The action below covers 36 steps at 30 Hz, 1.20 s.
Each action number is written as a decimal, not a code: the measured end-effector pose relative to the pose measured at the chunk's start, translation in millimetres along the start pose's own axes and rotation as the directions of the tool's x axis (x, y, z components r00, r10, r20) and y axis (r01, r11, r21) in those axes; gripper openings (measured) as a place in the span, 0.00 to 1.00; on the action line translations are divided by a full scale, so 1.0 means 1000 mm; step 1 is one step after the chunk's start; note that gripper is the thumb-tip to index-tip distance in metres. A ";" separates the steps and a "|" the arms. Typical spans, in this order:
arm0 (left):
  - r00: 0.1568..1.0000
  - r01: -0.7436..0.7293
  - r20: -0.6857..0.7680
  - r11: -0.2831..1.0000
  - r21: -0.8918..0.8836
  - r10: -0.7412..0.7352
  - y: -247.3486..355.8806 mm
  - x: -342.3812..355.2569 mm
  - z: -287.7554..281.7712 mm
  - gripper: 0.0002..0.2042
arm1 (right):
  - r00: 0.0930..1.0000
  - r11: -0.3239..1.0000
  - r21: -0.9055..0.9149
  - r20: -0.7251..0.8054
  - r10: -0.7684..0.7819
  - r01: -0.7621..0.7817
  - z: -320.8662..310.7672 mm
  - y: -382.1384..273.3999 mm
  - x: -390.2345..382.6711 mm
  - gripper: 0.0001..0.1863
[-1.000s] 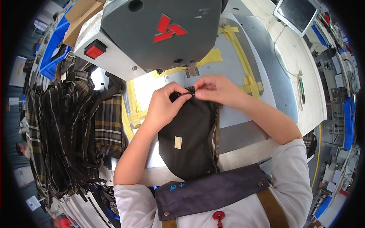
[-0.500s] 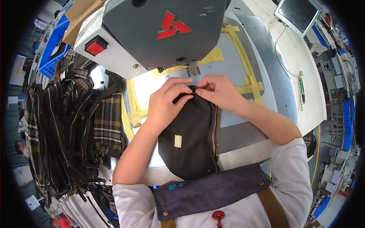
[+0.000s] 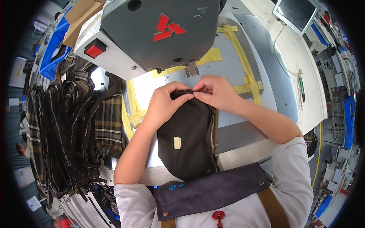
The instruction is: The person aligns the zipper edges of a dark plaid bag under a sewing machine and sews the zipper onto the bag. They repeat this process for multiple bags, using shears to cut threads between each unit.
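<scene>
A black fabric bag piece (image 3: 184, 129) lies in front of me, a zipper running down its right side and a small cream label (image 3: 177, 143) on its face. My left hand (image 3: 162, 104) pinches its far edge between thumb and fingers. Close beside it, my right hand (image 3: 217, 93) grips the same edge, thumb and index finger pressed together. The fingertips of both hands almost meet over a dark fold. Just beyond them is the metal presser foot (image 3: 192, 70) of a grey sewing machine (image 3: 152, 41); the cloth lies short of it.
Plaid and black pieces with zippers (image 3: 62, 133) are heaped at the left. Yellow tape (image 3: 243, 57) borders the machine's work plate. A red switch (image 3: 95, 48) sits on the machine's side. Toward the right are a green-handled tool (image 3: 302, 89) on a cord and a screen (image 3: 295, 15).
My left fingers have come down and closed against the thumb on the bag piece's far edge. That edge now looks flatter between both hands.
</scene>
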State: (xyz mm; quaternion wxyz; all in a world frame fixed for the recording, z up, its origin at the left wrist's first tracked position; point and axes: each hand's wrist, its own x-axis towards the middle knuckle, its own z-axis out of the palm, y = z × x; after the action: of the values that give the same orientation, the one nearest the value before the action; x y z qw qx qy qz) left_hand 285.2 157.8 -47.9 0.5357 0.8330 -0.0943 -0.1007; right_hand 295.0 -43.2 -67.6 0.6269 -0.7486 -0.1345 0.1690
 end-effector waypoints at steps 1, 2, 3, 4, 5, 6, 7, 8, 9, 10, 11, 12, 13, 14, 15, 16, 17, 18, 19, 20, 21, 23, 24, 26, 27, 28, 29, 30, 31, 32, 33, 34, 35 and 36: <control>0.999 0.031 0.042 0.999 -0.006 -0.031 0.000 0.000 -0.002 0.07 | 1.000 1.000 0.009 0.003 -0.011 0.011 0.000 0.001 0.000 0.08; 0.998 0.047 0.033 0.999 -0.004 -0.047 0.001 0.000 -0.001 0.08 | 1.000 1.000 0.018 0.006 -0.022 0.022 -0.001 0.002 0.001 0.08; 0.998 0.065 0.021 0.998 -0.001 -0.065 0.001 -0.002 -0.001 0.08 | 0.999 0.999 0.027 0.011 -0.033 0.033 -0.001 0.003 0.001 0.08; 0.997 0.082 0.010 0.997 0.001 -0.082 0.002 -0.004 0.000 0.08 | 1.000 1.000 0.006 0.014 -0.022 0.022 -0.001 0.002 0.003 0.08; 0.999 0.045 -0.023 0.996 0.082 -0.043 0.002 -0.005 0.002 0.08 | 1.000 1.000 -0.015 0.016 -0.011 0.011 -0.001 0.000 0.005 0.08; 0.999 0.011 -0.051 0.987 0.162 -0.003 0.002 -0.007 0.005 0.09 | 1.000 0.999 -0.036 0.017 0.001 -0.001 -0.001 -0.002 0.005 0.09; 0.996 -0.021 -0.076 0.970 0.241 0.040 0.001 -0.008 0.007 0.09 | 1.000 0.998 -0.064 0.011 -0.009 0.009 0.000 -0.002 0.005 0.09; 0.996 -0.040 -0.068 0.972 0.231 0.057 0.000 -0.009 0.007 0.09 | 1.000 0.996 -0.092 0.006 -0.019 0.019 0.000 -0.003 0.004 0.09; 0.995 -0.061 -0.061 0.974 0.220 0.076 0.000 -0.010 0.006 0.08 | 1.000 0.992 -0.121 -0.001 -0.030 0.029 0.000 -0.003 0.004 0.09; 0.994 -0.082 -0.054 0.974 0.209 0.095 0.000 -0.010 0.006 0.08 | 1.000 0.992 -0.125 0.001 -0.016 0.016 -0.001 -0.004 0.004 0.09; 0.996 -0.066 -0.054 0.980 0.189 0.077 0.000 -0.010 0.006 0.08 | 1.000 0.992 -0.130 0.003 -0.002 0.002 -0.002 -0.005 0.003 0.09; 0.997 -0.047 -0.056 0.984 0.172 0.058 0.001 -0.010 0.005 0.08 | 1.000 0.991 -0.132 0.007 0.011 -0.010 -0.002 -0.006 0.003 0.09; 0.998 -0.029 -0.057 0.988 0.154 0.038 0.001 -0.010 0.005 0.08 | 1.000 0.991 -0.129 0.010 0.023 -0.021 -0.002 -0.008 0.003 0.09; 0.998 -0.021 -0.054 0.988 0.154 0.030 0.001 -0.009 0.005 0.08 | 0.999 0.992 -0.125 0.013 0.034 -0.032 -0.002 -0.011 0.003 0.09; 0.999 -0.015 -0.049 0.988 0.154 0.023 0.000 -0.008 0.006 0.08 | 0.999 0.991 -0.123 0.015 0.046 -0.044 -0.002 -0.012 0.002 0.09; 0.999 -0.009 -0.044 0.988 0.153 0.015 -0.002 -0.008 0.007 0.08 | 0.999 0.991 -0.127 0.013 0.032 -0.030 -0.002 -0.013 0.003 0.08; 0.998 -0.023 -0.055 0.993 0.114 0.029 -0.004 -0.007 0.008 0.08 | 1.000 0.991 -0.132 0.012 0.017 -0.015 -0.002 -0.013 0.003 0.08; 0.997 -0.037 -0.066 0.997 0.074 0.042 -0.006 -0.007 0.008 0.08 | 1.000 0.991 -0.136 0.012 0.002 0.000 -0.002 -0.013 0.003 0.08; 0.995 -0.052 -0.079 0.998 0.035 0.055 -0.008 -0.007 0.008 0.08 | 1.000 0.993 -0.114 0.017 0.005 -0.003 -0.002 -0.013 0.003 0.08; 0.995 -0.049 -0.084 0.999 0.024 0.050 -0.009 -0.008 0.007 0.07 | 1.000 0.996 -0.093 0.022 0.008 -0.006 -0.003 -0.012 0.003 0.08; 0.995 -0.045 -0.086 0.999 0.012 0.046 -0.010 -0.007 0.006 0.07 | 1.000 0.997 -0.071 0.026 0.012 -0.010 -0.005 -0.011 0.004 0.08; 0.996 -0.025 -0.081 0.999 -0.021 0.023 -0.011 -0.005 0.005 0.07 | 0.999 0.996 -0.087 0.021 0.032 -0.030 -0.007 -0.009 0.003 0.08; 0.997 -0.006 -0.076 0.999 -0.041 0.003 -0.010 -0.005 0.004 0.07 | 0.999 0.995 -0.095 0.021 0.041 -0.039 -0.008 -0.009 0.003 0.08; 0.998 0.024 -0.062 0.996 -0.083 -0.029 -0.011 -0.004 0.003 0.06 | 0.999 0.998 -0.058 0.002 0.036 -0.035 -0.006 -0.008 0.002 0.08; 0.998 0.034 -0.053 0.994 -0.104 -0.040 -0.011 -0.004 0.003 0.06 | 0.999 0.999 -0.040 -0.008 0.033 -0.034 -0.005 -0.008 0.001 0.08; 0.998 0.045 -0.043 0.991 -0.126 -0.051 -0.012 -0.003 0.003 0.06 | 0.999 0.998 -0.047 -0.006 0.036 -0.037 -0.005 -0.008 0.001 0.08; 0.998 0.048 -0.037 0.990 -0.130 -0.054 -0.013 -0.003 0.003 0.06 | 0.999 0.998 -0.055 -0.005 0.040 -0.040 -0.006 -0.008 0.000 0.08; 0.998 0.052 -0.032 0.990 -0.134 -0.057 -0.013 -0.003 0.002 0.06 | 0.999 0.997 -0.062 -0.002 0.042 -0.042 -0.007 -0.009 0.000 0.08; 0.998 0.055 -0.026 0.989 -0.138 -0.060 -0.013 -0.003 0.002 0.06 | 0.999 0.998 -0.034 0.002 0.045 -0.045 -0.007 -0.008 -0.001 0.08; 0.998 0.057 -0.025 0.988 -0.144 -0.061 -0.012 -0.003 0.002 0.06 | 0.999 0.999 -0.006 0.007 0.047 -0.047 -0.008 -0.008 -0.001 0.08; 0.998 0.060 -0.024 0.987 -0.149 -0.064 -0.012 -0.003 0.002 0.06 | 0.999 0.998 0.023 0.012 0.050 -0.050 -0.008 -0.006 -0.001 0.08; 0.998 0.062 -0.022 0.986 -0.155 -0.066 -0.012 -0.003 0.002 0.06 | 0.999 0.998 0.035 0.012 0.052 -0.052 -0.009 -0.006 -0.001 0.08; 0.998 0.059 -0.022 0.985 -0.159 -0.063 -0.012 -0.003 0.003 0.06 | 0.999 0.997 0.047 0.012 0.053 -0.054 -0.009 -0.005 -0.001 0.09; 0.998 0.055 -0.023 0.985 -0.163 -0.060 -0.012 -0.003 0.003 0.06 | 0.998 0.997 0.059 0.013 0.055 -0.055 -0.009 -0.004 0.000 0.09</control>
State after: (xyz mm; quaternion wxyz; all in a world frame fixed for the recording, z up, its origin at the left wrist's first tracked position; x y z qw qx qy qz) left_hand 282.2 160.9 -59.5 0.6000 0.7903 -0.0542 -0.1121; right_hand 298.6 -50.8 -61.8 0.6431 -0.7322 -0.1123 0.1944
